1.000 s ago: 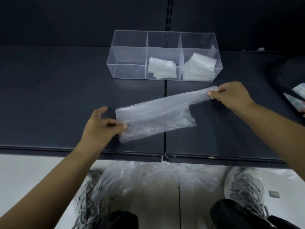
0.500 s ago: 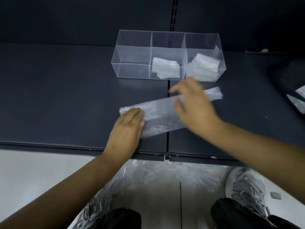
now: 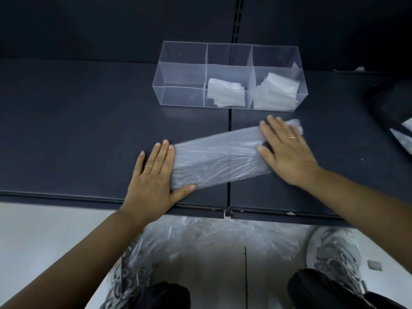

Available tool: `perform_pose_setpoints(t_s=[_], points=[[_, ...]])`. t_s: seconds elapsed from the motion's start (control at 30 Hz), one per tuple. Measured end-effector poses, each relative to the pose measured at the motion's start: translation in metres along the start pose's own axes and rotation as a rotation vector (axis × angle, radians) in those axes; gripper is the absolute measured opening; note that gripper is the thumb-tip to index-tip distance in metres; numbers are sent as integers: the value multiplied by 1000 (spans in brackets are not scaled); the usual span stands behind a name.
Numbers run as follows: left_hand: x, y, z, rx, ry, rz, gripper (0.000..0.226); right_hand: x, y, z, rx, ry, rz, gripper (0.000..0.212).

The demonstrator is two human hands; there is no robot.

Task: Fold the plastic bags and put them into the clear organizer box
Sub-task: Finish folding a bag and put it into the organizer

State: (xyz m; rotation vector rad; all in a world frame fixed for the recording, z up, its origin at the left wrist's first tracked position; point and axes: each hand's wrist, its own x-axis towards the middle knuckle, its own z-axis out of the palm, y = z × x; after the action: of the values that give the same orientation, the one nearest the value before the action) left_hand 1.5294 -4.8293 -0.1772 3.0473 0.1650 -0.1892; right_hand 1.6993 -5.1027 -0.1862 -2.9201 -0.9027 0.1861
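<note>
On the shelf (image 3: 78,130), left hand (image 3: 153,177), right hand (image 3: 287,150), flat on plastic bag (image 3: 218,161) — grip wide

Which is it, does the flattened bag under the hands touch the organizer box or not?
Apart. The head view shows bare dark shelf between the bag and the front wall of the box.

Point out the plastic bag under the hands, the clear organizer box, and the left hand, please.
plastic bag (image 3: 218,159): head view, middle of the flattened strip.
clear organizer box (image 3: 181,94): head view, front wall of its empty left compartment.
left hand (image 3: 153,175): head view, back of the hand.
</note>
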Motion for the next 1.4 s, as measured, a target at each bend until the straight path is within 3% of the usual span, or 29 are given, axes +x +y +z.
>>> perform_pose_setpoints(t_s=[0.1,0.17,0.3,0.47,0.53,0.7,0.8,0.93,0.97,1.03,1.1,1.13,1.27,1.4], points=[[0,-5,-6,-51,8,-45,115,-8,18,-12,42,138,83,60],[3,0,-13,-134,68,-5,108,-21,16,-22,163,227,17,49],[1,37,-20,-307,124,267,77,-50,-1,-23,305,157,-219,29],[5,69,-1,-305,29,317,78,-44,-15,-19,292,131,-180,4],[8,70,2,-302,81,274,76,-40,-17,-20,284,69,-169,8],[14,70,4,-266,309,269,45,-47,-13,-48,674,-107,-11,23],[15,70,3,-213,401,311,38,-55,-14,-60,535,-15,7,11],[9,75,-4,-263,404,317,33,-64,-44,-62,230,37,-213,84],[7,77,-6,-268,400,326,31,-65,-51,-57,148,12,-264,87],[5,78,-12,-276,364,320,26,-61,-56,-40,130,49,-265,59],[2,71,-17,-350,297,284,22,-55,-50,-32,313,155,-166,17],[1,64,-20,-437,254,241,21,-52,-43,-31,446,168,-91,7],[-1,22,-32,-874,122,-128,12,-39,-19,-33,830,62,193,10],[10,-2,-31,-1201,74,-452,19,-25,-17,-30,988,50,340,15]])
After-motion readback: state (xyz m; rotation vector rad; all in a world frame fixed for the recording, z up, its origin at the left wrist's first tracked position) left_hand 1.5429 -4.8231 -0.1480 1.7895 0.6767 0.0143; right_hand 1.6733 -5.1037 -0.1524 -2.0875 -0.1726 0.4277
